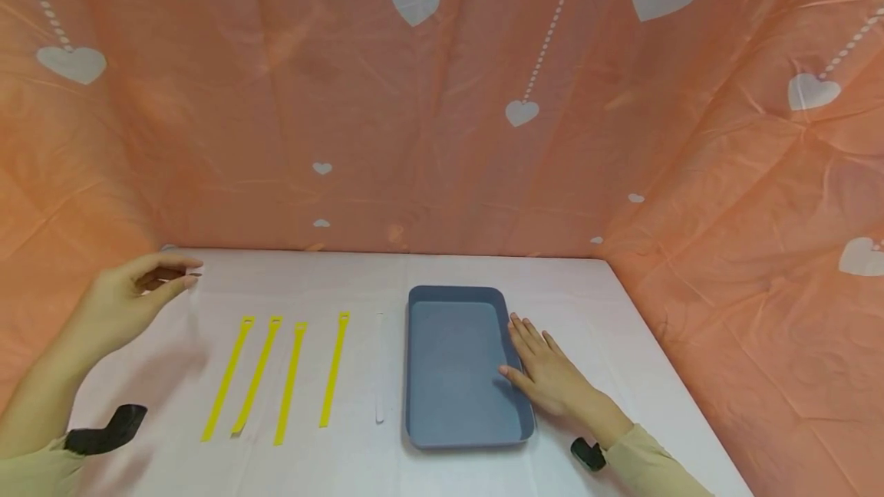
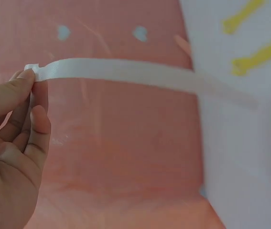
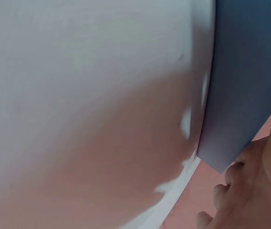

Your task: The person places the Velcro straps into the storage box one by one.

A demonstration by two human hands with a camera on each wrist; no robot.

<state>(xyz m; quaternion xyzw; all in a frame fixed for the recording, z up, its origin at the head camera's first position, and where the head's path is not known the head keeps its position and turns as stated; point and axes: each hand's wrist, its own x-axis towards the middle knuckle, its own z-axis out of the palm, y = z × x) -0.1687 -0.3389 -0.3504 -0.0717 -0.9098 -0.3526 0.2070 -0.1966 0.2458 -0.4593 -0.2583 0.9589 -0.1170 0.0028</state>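
Note:
My left hand (image 1: 131, 297), raised over the table's left side, pinches a thin white strap (image 2: 116, 70) by its end between thumb and fingers. In the left wrist view the strap bends away from the fingertips towards the table; it is barely visible from the head. My right hand (image 1: 552, 378) rests on the right rim of a blue-grey rectangular tray (image 1: 452, 374), its fingers straight and the thumb over the inside. Nothing lies in the tray. Between the hands lie several yellow straps (image 1: 290, 382) with slotted heads, and another white strap (image 1: 380, 366) beside the tray.
The white table (image 1: 476, 474) meets an orange curtain (image 1: 359, 98) with pale hearts at the back and sides. Black bands (image 1: 110, 429) sit at both wrists. The yellow straps lie roughly parallel, heads towards the back.

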